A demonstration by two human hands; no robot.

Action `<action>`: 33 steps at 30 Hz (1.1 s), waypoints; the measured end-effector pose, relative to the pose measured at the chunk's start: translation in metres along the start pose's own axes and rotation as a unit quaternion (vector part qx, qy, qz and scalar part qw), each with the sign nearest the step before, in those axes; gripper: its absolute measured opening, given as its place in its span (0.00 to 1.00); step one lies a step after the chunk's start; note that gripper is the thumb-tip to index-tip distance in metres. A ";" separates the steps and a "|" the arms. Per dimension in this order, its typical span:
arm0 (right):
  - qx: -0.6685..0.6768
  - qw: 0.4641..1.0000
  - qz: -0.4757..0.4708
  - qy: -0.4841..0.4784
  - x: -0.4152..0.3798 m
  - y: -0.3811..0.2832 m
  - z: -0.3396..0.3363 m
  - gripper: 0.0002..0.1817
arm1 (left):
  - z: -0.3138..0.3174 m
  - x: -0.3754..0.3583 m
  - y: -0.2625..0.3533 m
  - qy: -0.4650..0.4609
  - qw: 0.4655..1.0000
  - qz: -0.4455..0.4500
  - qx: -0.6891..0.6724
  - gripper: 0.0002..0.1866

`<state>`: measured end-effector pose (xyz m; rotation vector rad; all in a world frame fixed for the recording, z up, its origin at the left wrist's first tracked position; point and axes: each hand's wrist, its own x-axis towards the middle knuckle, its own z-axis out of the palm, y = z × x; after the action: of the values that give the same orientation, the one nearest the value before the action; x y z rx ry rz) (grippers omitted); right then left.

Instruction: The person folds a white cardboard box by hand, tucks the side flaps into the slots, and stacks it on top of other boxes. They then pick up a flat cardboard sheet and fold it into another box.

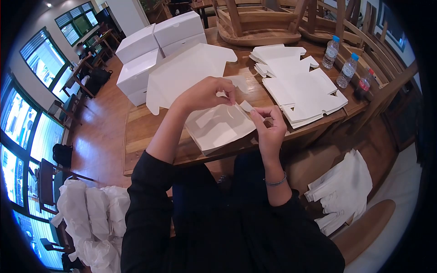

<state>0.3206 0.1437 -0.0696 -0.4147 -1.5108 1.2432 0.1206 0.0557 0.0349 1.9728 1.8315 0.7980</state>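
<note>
A partly folded white cardboard box point(218, 125) lies in front of me at the table's near edge. Its tray part has raised walls, and its wide lid panel point(182, 73) stands open on the far side. My left hand point(211, 93) reaches over the tray, fingers pinched on the upper end of its right wall. At the same side, my right hand point(271, 125) grips a small flap of the box between thumb and fingers. The exact edge under the left fingertips is partly hidden.
Finished white boxes point(157, 45) are stacked at the back left. Flat box blanks point(300, 88) lie piled on the right, beside two water bottles point(347, 70) and a cola bottle point(363, 85). Upturned chairs point(259, 27) rest behind. White bags point(93, 214) and more white sheets point(343, 186) flank me.
</note>
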 end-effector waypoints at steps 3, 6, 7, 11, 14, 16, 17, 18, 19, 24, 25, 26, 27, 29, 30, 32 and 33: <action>0.006 1.000 0.016 -0.007 0.001 -0.002 -0.002 0.04 | 0.001 0.000 0.001 0.010 1.000 0.014 -0.012 0.03; 0.023 0.999 0.042 -0.021 0.003 -0.006 0.000 0.04 | 0.001 0.001 0.005 0.017 1.000 0.017 -0.012 0.04; 0.009 0.999 0.045 -0.028 0.005 -0.004 0.000 0.04 | 0.001 0.001 0.005 0.020 0.999 0.021 -0.013 0.04; -0.032 0.996 0.059 -0.055 0.019 -0.003 0.000 0.05 | 0.003 0.002 0.004 0.024 0.999 0.035 -0.019 0.04; -0.028 0.996 0.068 -0.045 0.018 -0.006 0.002 0.04 | 0.003 0.002 0.003 0.018 0.999 0.043 -0.009 0.04; -0.005 0.997 0.072 -0.031 0.015 -0.006 0.002 0.04 | 0.004 0.000 0.001 0.012 0.999 0.035 0.000 0.04; 0.012 0.997 0.073 -0.026 0.014 -0.006 0.002 0.05 | 0.004 0.000 -0.001 0.008 1.000 0.026 0.002 0.04; 0.030 0.997 0.075 -0.021 0.012 -0.006 0.001 0.05 | 0.005 0.000 -0.003 0.004 1.000 0.017 0.004 0.04; 0.047 0.996 0.070 -0.016 0.010 -0.005 0.001 0.05 | 0.005 0.000 -0.005 0.001 1.000 0.015 -0.003 0.03; 0.073 0.997 0.024 -0.008 0.002 0.000 -0.003 0.05 | 0.004 0.000 -0.004 -0.008 1.000 -0.008 0.018 0.03; 0.075 0.997 0.013 -0.010 0.001 0.000 -0.004 0.05 | 0.004 -0.001 -0.005 -0.003 1.000 0.000 0.022 0.03; 0.077 0.997 0.002 -0.011 0.001 0.001 -0.004 0.05 | 0.004 -0.001 -0.006 0.001 1.000 0.009 0.026 0.03; 0.079 0.997 -0.009 -0.013 0.000 0.002 -0.005 0.05 | 0.004 0.000 -0.006 0.006 0.999 0.017 0.030 0.02; 0.087 0.996 -0.007 -0.015 -0.001 0.004 -0.004 0.05 | 0.004 0.000 -0.006 -0.003 1.000 0.003 0.030 0.03; 0.090 0.996 -0.006 -0.016 -0.001 0.005 -0.004 0.05 | 0.004 0.000 -0.005 -0.007 1.000 -0.004 0.031 0.04; 0.062 0.998 0.014 -0.028 0.000 0.002 -0.003 0.04 | 0.007 0.001 -0.007 -0.006 1.000 0.010 0.024 0.05; 0.048 0.998 0.024 -0.034 0.002 0.000 -0.002 0.04 | 0.008 0.001 -0.007 -0.005 1.000 0.017 0.021 0.05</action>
<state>0.3218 0.1461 -0.0694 -0.3504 -1.4986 1.3738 0.1198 0.0587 0.0248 2.0346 1.8284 0.7645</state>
